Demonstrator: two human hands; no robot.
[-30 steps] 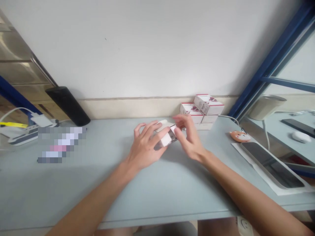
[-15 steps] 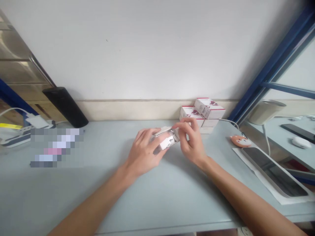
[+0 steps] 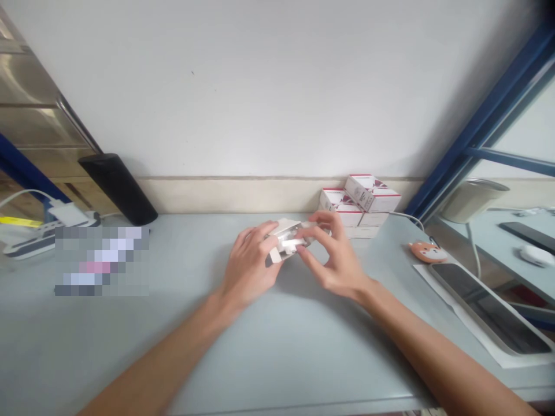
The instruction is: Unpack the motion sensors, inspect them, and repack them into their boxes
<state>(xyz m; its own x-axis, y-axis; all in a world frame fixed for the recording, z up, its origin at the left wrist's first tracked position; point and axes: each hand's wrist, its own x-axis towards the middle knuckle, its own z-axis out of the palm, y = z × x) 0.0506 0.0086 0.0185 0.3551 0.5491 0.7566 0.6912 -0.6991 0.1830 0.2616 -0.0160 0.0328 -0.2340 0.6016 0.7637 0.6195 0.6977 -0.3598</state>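
In the middle of the desk, my left hand [image 3: 250, 264] is closed around a small white cardboard box [image 3: 274, 255], holding it tilted with its open side showing. Inside lies a small white piece [image 3: 288, 247], too blurred to name. My right hand [image 3: 333, 254] reaches in from the right, thumb and forefinger pinching the end of that piece. Its other fingers rest near the box's far end. Behind my right hand, several white boxes with red and purple print [image 3: 373, 196] are stacked against the wall.
On the right lie an orange animal-faced item [image 3: 427, 252] and a phone [image 3: 489, 306] on white paper, beside a mirror with a blue frame [image 3: 477, 133]. A black cylinder [image 3: 119, 188] and a power strip [image 3: 50, 234] stand on the left, near a pixelated object [image 3: 102, 263].
My right thumb and forefinger have moved left, from the box's far end onto the white piece. My left fingers have shifted, and more of the box's open side shows.
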